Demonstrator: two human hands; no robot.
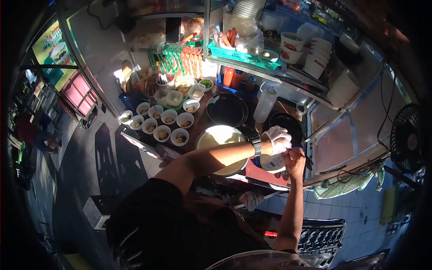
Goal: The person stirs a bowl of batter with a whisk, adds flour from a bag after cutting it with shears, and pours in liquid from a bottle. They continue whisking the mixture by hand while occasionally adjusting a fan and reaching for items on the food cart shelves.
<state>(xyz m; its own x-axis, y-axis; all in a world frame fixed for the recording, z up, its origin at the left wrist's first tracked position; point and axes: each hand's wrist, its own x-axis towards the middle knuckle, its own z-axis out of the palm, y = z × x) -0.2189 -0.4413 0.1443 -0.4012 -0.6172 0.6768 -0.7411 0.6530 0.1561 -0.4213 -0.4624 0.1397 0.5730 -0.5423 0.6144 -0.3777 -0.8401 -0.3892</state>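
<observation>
My left hand (278, 138), in a thin white glove and with a watch on the wrist, curls over the top of a small white bowl (270, 163). My bare right hand (294, 161) comes up from below and grips that bowl at its right side. Both hands are at the right end of a food-stall counter, just in front of a small dark pan (288, 123). What the gloved fingers hold is hidden. A large bowl of pale batter (215, 137) sits directly left of the hands, partly under my left forearm.
A big dark pan (226, 109) lies behind the batter bowl. Several small white bowls with food (157, 123) line the counter's left end. A clear plastic cup (264, 104), red sauce bottles (228, 76), a green basket (243, 56) and stacked white bowls (315, 56) stand behind. A fan (407, 137) is at right.
</observation>
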